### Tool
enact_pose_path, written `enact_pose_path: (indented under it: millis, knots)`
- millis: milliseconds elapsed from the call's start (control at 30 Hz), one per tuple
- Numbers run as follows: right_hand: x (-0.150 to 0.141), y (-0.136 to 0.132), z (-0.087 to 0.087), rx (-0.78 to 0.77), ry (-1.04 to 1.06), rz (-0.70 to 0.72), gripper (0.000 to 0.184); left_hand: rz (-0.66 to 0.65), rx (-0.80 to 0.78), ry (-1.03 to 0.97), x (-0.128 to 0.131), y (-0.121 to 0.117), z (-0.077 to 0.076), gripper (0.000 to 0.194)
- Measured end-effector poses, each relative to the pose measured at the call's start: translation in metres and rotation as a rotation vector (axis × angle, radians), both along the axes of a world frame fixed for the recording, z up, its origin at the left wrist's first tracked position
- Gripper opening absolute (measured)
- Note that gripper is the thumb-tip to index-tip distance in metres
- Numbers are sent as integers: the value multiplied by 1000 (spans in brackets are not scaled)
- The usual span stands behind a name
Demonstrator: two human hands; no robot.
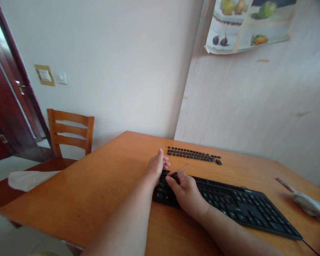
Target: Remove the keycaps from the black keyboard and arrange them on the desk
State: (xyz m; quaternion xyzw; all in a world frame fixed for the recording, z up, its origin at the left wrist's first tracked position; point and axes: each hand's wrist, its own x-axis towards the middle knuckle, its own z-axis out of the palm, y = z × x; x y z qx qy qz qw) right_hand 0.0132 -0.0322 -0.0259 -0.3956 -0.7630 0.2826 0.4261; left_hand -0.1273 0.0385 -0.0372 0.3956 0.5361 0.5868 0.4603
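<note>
A black keyboard (224,199) lies on the wooden table, with keycaps gone from its upper rows at the left. My left hand (156,165) rests on edge at the keyboard's far left end, thumb up and fingers loosely stretched, with nothing seen in it. Over the left keys, my right hand (186,190) pinches a small keycap puller (186,166); its thin wire loops point up and away. Something dark shows between the thumb and fingers, too small to tell apart. Beyond the keyboard, loose black keycaps (190,153) are laid out in rows.
The wooden table (117,174) meets the wall behind. A bundle in clear plastic (309,204) lies at the right, and the keyboard's cable (310,247) runs off the near right corner. A wooden chair (70,131) with a white cloth (29,179) stands at the left.
</note>
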Motion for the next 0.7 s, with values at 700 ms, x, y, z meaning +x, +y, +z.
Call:
enact_pose_path:
  millis: [700]
  knots:
    - [-3,0,0,46,-61,-3,12,-32,14,57,0,2,-3,74]
